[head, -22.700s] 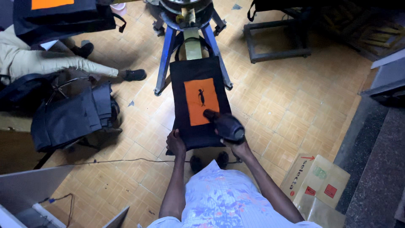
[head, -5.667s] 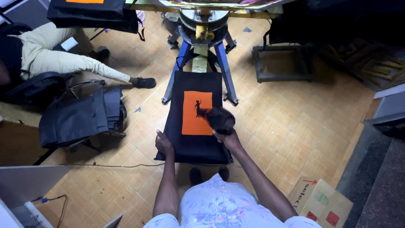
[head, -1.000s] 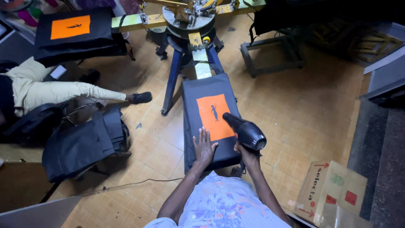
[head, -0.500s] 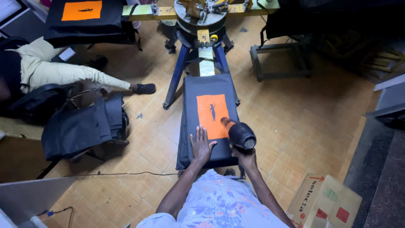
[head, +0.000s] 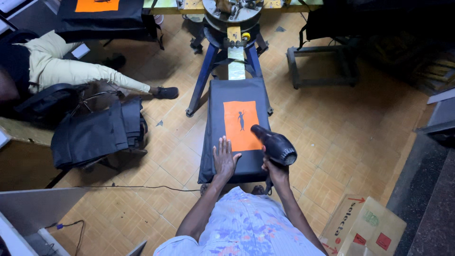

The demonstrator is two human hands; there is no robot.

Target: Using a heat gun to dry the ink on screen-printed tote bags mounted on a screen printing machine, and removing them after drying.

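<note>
A black fabric piece (head: 222,104) with an orange printed rectangle (head: 241,124) lies stretched over a platen of the printing press (head: 232,14). My left hand (head: 224,158) rests flat on the fabric, fingers spread, just below the orange print's lower left corner. My right hand (head: 274,169) grips the handle of a black heat gun (head: 275,144), whose nozzle points at the lower right part of the orange print.
A stack of black fabric pieces (head: 97,134) sits on a stand at the left. A person in light trousers (head: 71,71) sits at the far left. Another platen with an orange print (head: 97,5) is at top left. Cardboard boxes (head: 365,226) lie at the lower right.
My left hand has stayed flat on the fabric. The heat gun has shifted slightly, its nozzle still over the lower part of the orange print.
</note>
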